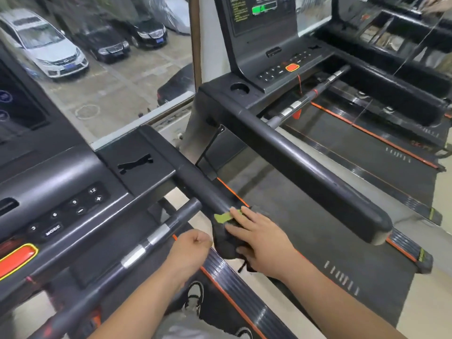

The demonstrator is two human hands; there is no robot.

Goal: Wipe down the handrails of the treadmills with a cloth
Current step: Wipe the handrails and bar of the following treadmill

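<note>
Bare forearms (137,309) rise from the lower edge as a person cleans a treadmill (61,167) beside a window (110,94). The right hand (259,243) lies with fingers spread and nearly straight, pressing a dark, crumpled cloth (226,243) onto the treadmill's right handrail (195,182), a smooth, rounded black bar. A bright green tag (223,217) on the cloth shows just beyond the fingertips. The left hand (193,250), curled in a fist and gripping nothing visible, hovers just beside the cloth. A glossy crossbar (146,243) with silver bands runs under the console (66,211), whose orange stop button (17,258) is rimmed in yellow. A second treadmill (305,162) stands alongside on a pale floor (428,302). Parked cars (49,45) fill the lot outside.
</note>
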